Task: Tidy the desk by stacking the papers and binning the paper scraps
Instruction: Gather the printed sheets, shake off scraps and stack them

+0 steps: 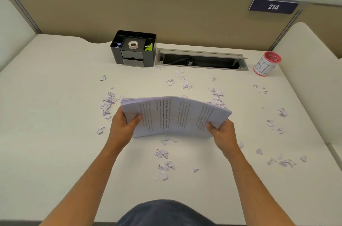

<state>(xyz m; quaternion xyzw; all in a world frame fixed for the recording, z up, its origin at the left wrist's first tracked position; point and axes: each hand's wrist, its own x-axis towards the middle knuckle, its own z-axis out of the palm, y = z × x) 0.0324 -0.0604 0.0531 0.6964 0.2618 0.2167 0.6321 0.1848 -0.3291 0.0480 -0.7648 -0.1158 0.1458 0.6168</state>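
Note:
A thick stack of printed papers (174, 114) is held over the middle of the white desk (55, 133), bowed upward in the centre. My left hand (124, 124) grips its left edge, thumb on top. My right hand (221, 130) grips its right edge the same way. Torn paper scraps lie scattered over the desk: a cluster left of the stack (107, 103), some behind it (185, 82), some near me (164, 164), and more on the right (283, 161). A small red-rimmed bin (266, 63) with a handwritten label stands at the back right.
A black desk organiser (134, 48) with a tape roll stands at the back centre. Beside it an open cable tray (201, 60) is sunk into the desk. Beige partition walls close off the back and sides.

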